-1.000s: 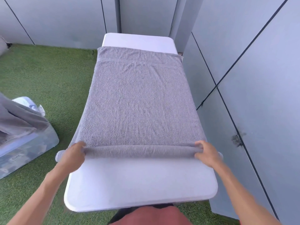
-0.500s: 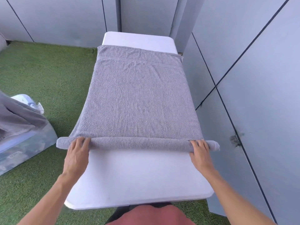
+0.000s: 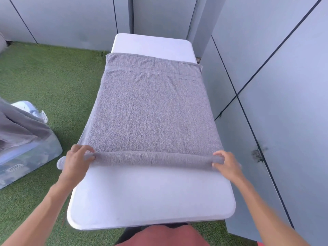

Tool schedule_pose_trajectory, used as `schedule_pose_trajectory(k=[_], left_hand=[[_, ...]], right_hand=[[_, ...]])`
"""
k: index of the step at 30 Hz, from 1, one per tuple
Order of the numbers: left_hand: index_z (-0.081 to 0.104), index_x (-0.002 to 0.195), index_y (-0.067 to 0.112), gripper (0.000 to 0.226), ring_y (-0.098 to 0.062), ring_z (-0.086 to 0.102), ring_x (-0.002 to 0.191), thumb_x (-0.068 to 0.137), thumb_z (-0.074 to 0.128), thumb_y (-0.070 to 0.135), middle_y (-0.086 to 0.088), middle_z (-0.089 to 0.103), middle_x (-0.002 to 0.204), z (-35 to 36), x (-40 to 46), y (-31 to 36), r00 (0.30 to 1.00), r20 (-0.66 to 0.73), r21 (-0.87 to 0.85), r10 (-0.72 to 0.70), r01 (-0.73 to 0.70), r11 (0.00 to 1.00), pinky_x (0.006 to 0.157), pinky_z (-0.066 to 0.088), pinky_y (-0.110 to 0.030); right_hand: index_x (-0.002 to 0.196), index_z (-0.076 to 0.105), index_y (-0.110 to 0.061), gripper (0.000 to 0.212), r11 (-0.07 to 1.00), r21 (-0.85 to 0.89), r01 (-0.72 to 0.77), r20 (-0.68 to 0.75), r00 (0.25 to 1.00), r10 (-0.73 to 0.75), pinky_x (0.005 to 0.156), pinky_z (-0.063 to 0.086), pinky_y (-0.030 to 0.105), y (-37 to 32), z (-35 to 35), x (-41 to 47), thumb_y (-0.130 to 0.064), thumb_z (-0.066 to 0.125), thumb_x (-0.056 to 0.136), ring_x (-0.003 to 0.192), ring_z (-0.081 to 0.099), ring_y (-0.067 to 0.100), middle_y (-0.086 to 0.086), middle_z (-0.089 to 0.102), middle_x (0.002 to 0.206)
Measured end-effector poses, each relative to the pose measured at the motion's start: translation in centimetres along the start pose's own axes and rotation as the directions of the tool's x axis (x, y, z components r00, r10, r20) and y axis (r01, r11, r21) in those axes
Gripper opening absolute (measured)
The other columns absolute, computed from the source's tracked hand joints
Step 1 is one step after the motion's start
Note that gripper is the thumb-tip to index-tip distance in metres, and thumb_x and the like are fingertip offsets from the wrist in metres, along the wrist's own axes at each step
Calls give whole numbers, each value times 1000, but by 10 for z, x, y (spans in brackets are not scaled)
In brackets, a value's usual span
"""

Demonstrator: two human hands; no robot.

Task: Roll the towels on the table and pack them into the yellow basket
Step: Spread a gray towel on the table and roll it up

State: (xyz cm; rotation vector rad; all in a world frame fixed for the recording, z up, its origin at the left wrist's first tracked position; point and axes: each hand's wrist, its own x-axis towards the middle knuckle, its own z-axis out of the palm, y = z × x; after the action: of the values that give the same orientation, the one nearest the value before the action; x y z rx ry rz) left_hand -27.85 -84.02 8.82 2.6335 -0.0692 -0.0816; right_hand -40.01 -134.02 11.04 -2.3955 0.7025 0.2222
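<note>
Towel (image 3: 150, 110), grey terry, flat on table (image 3: 150, 196), near edge rolled. Left hand (image 3: 76, 161) and right hand (image 3: 226, 165) grasp the roll's ends. Cloth probably soft, light; best held near both ends.

A grey towel (image 3: 150, 110) with a plain woven band near its far edge is lying on the white table (image 3: 152, 197). Left of the table, green artificial grass (image 3: 58, 73) is showing, and a clear plastic bin (image 3: 30, 157) is holding more grey cloth (image 3: 16, 128). Pale grey-blue wall panels (image 3: 284, 86) with dark seams are standing right of the table.
</note>
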Motion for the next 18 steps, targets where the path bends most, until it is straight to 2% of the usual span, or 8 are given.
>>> schedule_pose_trajectory(k=[2,5,8,10,13,16,18], left_hand=[[72,91,15,12,-35,46,87,79,74,11,-11,53,94,4,-7,4,992,-106,175,75,-56,983,73,40,-47],[69,103,10,18,-34,46,83,85,70,13,-11,54,95,21,-29,5,969,-155,254,191,-148,956,68,45,-49],[56,127,4,50,-38,49,101,82,73,17,-16,54,117,32,-42,-4,958,-60,319,280,-248,915,84,48,-50],[55,128,4,59,-38,49,108,75,78,12,-16,53,121,31,-33,-7,963,-17,319,268,-249,914,90,47,-50],[59,121,6,51,-38,51,106,73,77,3,-13,58,113,25,-12,2,978,15,293,206,-202,935,88,48,-51],[63,118,7,44,-37,54,104,76,72,0,-10,62,109,20,-3,8,982,35,277,183,-186,943,84,49,-50],[64,116,7,40,-36,55,103,78,70,0,-8,63,107,17,-9,4,980,56,261,191,-199,945,80,49,-49]], right_hand=[[99,69,-16,24,988,-140,71,-190,977,-97,93,36,32,-2,14,-6,-5,71,78,109,51,28,8,52,111],[98,72,-14,21,888,-452,84,-311,918,-246,96,37,48,2,38,-30,-11,74,77,113,48,35,12,55,116],[118,62,-7,49,849,-513,126,-207,942,-265,98,41,50,6,51,-39,-18,78,72,118,42,35,15,48,126],[122,57,-2,57,862,-487,140,-159,956,-245,104,39,49,7,53,-31,-11,77,70,120,40,36,16,46,125],[122,56,0,48,914,-386,126,-131,973,-190,104,36,44,4,48,-16,5,67,76,114,44,38,14,51,118],[128,53,-4,43,909,-390,149,-57,981,-185,104,30,35,2,32,-8,1,57,86,116,43,32,11,53,123],[128,53,-7,37,886,-415,206,55,978,-202,101,30,31,5,21,-10,-5,55,91,118,45,27,8,53,123]])
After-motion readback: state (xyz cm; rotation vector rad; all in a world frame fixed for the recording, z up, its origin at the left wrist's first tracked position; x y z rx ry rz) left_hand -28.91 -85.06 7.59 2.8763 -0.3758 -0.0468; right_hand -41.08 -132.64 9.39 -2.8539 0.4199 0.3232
